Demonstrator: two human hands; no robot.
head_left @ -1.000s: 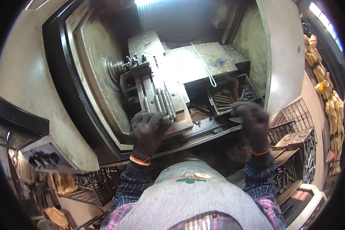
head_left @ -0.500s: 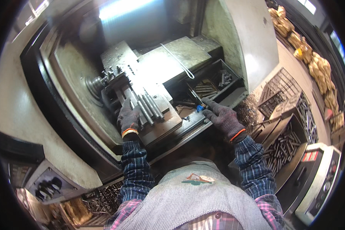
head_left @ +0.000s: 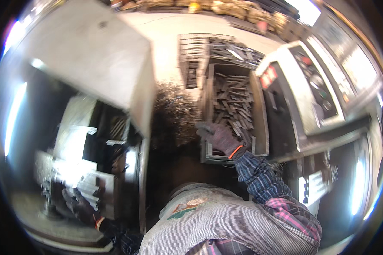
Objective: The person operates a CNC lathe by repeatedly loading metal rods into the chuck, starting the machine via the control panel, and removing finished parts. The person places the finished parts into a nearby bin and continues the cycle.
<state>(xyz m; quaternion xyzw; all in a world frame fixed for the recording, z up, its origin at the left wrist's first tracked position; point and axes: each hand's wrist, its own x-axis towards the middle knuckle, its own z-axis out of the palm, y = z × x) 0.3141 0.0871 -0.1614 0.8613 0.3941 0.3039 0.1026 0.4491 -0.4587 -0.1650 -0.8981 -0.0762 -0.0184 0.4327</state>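
Observation:
My left hand (head_left: pixel 81 207), in a dark knit glove, reaches over the bed of the lathe at the lower left. Its fingers are spread and appear to hold nothing, beside several metal rods (head_left: pixel 89 187) lying on the bright carriage plate (head_left: pixel 108 191). My right hand (head_left: pixel 220 138), gloved with an orange cuff edge, is above the near end of a metal crate (head_left: pixel 263 127). The crate is heaped with short metal bars (head_left: pixel 234 100). The right fingers stretch out to the left, and I see nothing in them, though motion blurs the view.
A pile of metal shavings (head_left: pixel 176 112) lies on the floor between lathe and crate. Behind the crate are a wire basket (head_left: pixel 191 42) and more metal pieces (head_left: pixel 238 51). A machine with a control panel (head_left: pixel 317 80) stands at right. Wrapped bundles (head_left: pixel 230 7) line the back.
The view has swung to the right, bringing the crate to the middle. My right hand has left the lathe's tray and blue item for the crate. My left hand stays by the rods.

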